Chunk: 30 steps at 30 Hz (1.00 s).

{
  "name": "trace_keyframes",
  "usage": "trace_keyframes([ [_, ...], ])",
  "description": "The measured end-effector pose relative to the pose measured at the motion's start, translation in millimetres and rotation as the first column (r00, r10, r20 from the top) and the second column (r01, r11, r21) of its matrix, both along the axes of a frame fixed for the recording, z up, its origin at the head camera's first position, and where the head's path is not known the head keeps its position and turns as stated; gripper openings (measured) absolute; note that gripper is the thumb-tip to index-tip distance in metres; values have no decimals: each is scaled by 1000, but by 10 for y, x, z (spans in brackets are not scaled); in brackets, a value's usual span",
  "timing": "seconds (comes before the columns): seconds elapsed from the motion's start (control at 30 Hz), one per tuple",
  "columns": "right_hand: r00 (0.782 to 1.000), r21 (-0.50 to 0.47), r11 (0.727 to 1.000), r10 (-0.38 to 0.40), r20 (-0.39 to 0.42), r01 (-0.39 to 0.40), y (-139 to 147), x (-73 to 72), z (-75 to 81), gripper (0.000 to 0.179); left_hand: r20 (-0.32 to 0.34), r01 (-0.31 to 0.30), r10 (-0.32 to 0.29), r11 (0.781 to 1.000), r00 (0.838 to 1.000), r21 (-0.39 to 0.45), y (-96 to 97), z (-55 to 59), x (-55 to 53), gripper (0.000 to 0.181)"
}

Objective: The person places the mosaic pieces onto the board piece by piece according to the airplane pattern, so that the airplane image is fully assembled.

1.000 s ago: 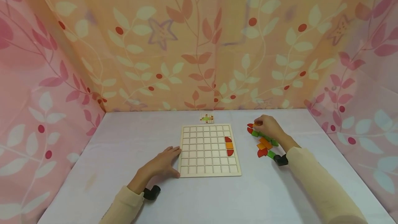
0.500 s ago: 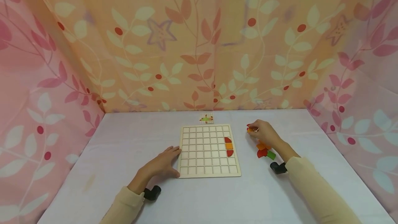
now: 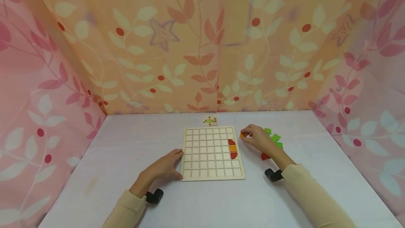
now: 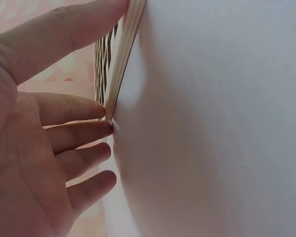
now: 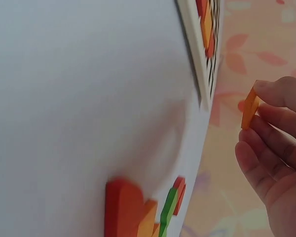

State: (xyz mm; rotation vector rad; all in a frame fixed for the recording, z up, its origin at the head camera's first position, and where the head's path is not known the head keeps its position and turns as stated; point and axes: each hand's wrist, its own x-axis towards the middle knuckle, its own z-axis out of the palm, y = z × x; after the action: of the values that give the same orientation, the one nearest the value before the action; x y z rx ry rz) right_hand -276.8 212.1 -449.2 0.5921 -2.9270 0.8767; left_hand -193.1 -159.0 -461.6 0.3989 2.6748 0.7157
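Observation:
A pale wooden grid board (image 3: 209, 163) lies flat on the white table. My left hand (image 3: 162, 166) touches its left edge with fingers and thumb extended, also plain in the left wrist view. My right hand (image 3: 259, 139) is just right of the board's upper right side. Between thumb and fingertips it pinches an orange square tile (image 3: 242, 135), raised off the table in the right wrist view. In the board's right column, an orange tile (image 3: 233, 148) sits between an upper red rounded tile (image 3: 232, 142) and a lower red rounded tile (image 3: 233, 155).
Loose pieces lie right of the board, partly hidden by my right hand and forearm: several green tiles (image 3: 276, 138) and a red piece (image 3: 265, 156). Behind the board lies a small pattern card (image 3: 210, 120). Patterned curtains (image 3: 202, 45) enclose the table's back and sides.
My right hand has lifted an orange tile from the loose pieces and moved left with it, close to the board. More green tiles now show. The left hand stays at the board's edge.

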Motion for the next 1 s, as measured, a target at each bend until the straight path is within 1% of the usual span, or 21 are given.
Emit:
trace_keyframes([
  [0.23, 997, 13, 997, 81, -20, -80, -213, 55, -2, 26, -17, 16, -16, 1000, 1000, -16, -23, -11, -39, 92],
  [0.37, 994, 14, 994, 110, -6, -110, -320, 92, 22, 25, -14, 23, -24, 999, 1000, -25, -19, -9, -52, 92],
  [0.43, 993, 14, 993, 121, 16, -121, -371, 102, 30, 24, -10, 25, -25, 999, 1000, -26, -17, -4, -55, 92],
  [0.7, 981, 102, 976, 187, 55, -192, -521, 102, 17, 24, -15, 22, -22, 999, 1000, -25, -18, 10, -47, 93],
  [0.83, 976, 122, 970, 200, 81, -209, -569, 102, 14, 26, -22, 25, -25, 999, 999, -25, -18, 9, -46, 92],
  [1.0, 973, 162, 961, 213, 87, -225, -603, 100, 7, 27, -26, 27, -28, 1000, 999, -15, -21, -9, -51, 93],
])
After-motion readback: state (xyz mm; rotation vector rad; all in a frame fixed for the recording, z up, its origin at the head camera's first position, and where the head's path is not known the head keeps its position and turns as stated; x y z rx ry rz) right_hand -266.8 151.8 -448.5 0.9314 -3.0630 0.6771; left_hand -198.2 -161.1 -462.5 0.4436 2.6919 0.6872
